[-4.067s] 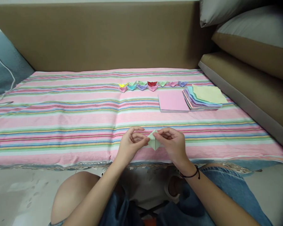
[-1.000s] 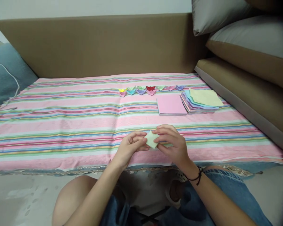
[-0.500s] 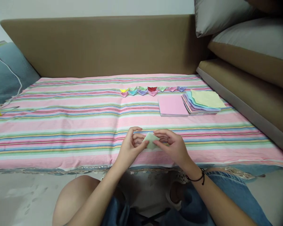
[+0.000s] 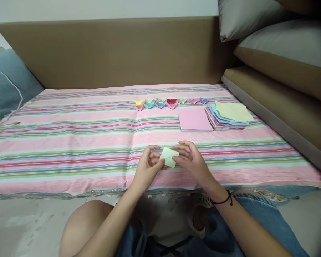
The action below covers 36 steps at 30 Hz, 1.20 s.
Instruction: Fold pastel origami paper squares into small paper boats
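A small folded square of pale green paper (image 4: 170, 156) is held up over the striped cloth, turned so its corners point up and down. My left hand (image 4: 149, 162) pinches its left corner between thumb and fingers. At the right corner, the thumb of my right hand (image 4: 192, 160) rests on the paper, with the fingers curled behind. A crease line crosses the paper's face. Beyond my hands, several small folded paper boats (image 4: 171, 102) in different colours stand in two rows.
A stack of pink paper squares (image 4: 194, 120) lies right of centre, beside a fanned pile of coloured sheets (image 4: 234, 112). Grey and brown cushions (image 4: 280, 82) are piled at the right. A brown backrest (image 4: 109, 53) closes off the far side. A white cable (image 4: 14, 85) hangs at the left.
The green paper has tilted and turned slightly between my hands, showing more of its face and the crease. My right hand's fingers have lifted and opened a little.
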### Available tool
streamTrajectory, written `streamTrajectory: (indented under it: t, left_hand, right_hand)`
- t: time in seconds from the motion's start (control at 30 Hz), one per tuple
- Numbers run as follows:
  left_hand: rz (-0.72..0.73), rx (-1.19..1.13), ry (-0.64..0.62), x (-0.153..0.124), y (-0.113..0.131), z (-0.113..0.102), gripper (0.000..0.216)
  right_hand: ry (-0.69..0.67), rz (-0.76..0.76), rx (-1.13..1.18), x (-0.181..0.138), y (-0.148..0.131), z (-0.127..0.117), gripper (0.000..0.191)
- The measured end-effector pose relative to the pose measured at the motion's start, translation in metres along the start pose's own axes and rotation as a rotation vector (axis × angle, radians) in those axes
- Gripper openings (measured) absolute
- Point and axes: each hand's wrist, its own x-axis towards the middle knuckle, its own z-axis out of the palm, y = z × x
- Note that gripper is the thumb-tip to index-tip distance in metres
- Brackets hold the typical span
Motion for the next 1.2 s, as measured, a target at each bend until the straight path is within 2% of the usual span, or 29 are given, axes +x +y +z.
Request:
streamTrajectory:
  t: [0.07, 0.17, 0.37, 0.53, 0.63, 0.77, 0.9, 1.07, 1.2]
  left_hand:
    - [0.014, -0.003, -0.010, 0.000, -0.001, 0.000, 0.041]
    - [0.040, 0.038, -0.049, -0.002, -0.003, 0.000, 0.040]
    - [0.097, 0.324, -0.229, -0.004, 0.002, -0.005, 0.040]
    - [0.097, 0.384, -0.284, -0.004, 0.011, -0.010, 0.051]
    - [0.090, 0.363, -0.266, -0.003, 0.012, -0.012, 0.042]
    - [0.152, 0.353, -0.225, -0.002, 0.011, -0.013, 0.025]
    - [0.223, 0.409, -0.215, 0.000, 0.013, -0.014, 0.008]
    - [0.259, 0.391, -0.071, 0.002, 0.010, -0.013, 0.007]
    - [0.256, 0.360, -0.033, 0.002, 0.006, -0.011, 0.006]
  right_hand:
    - [0.039, 0.088, 0.048, 0.000, -0.001, 0.000, 0.053]
    - [-0.001, 0.183, 0.100, -0.001, -0.002, 0.001, 0.052]
    - [0.031, 0.085, 0.166, -0.001, -0.005, -0.001, 0.063]
    - [0.038, 0.037, 0.103, 0.000, -0.008, -0.005, 0.058]
    - [-0.007, -0.011, 0.043, 0.000, -0.008, -0.007, 0.042]
    - [-0.070, -0.104, -0.075, -0.002, -0.006, -0.007, 0.018]
    - [-0.090, -0.153, -0.123, -0.003, -0.005, -0.005, 0.012]
    - [-0.066, -0.155, -0.062, -0.004, -0.005, -0.002, 0.014]
    - [-0.031, -0.179, -0.002, -0.004, -0.005, 0.000, 0.008]
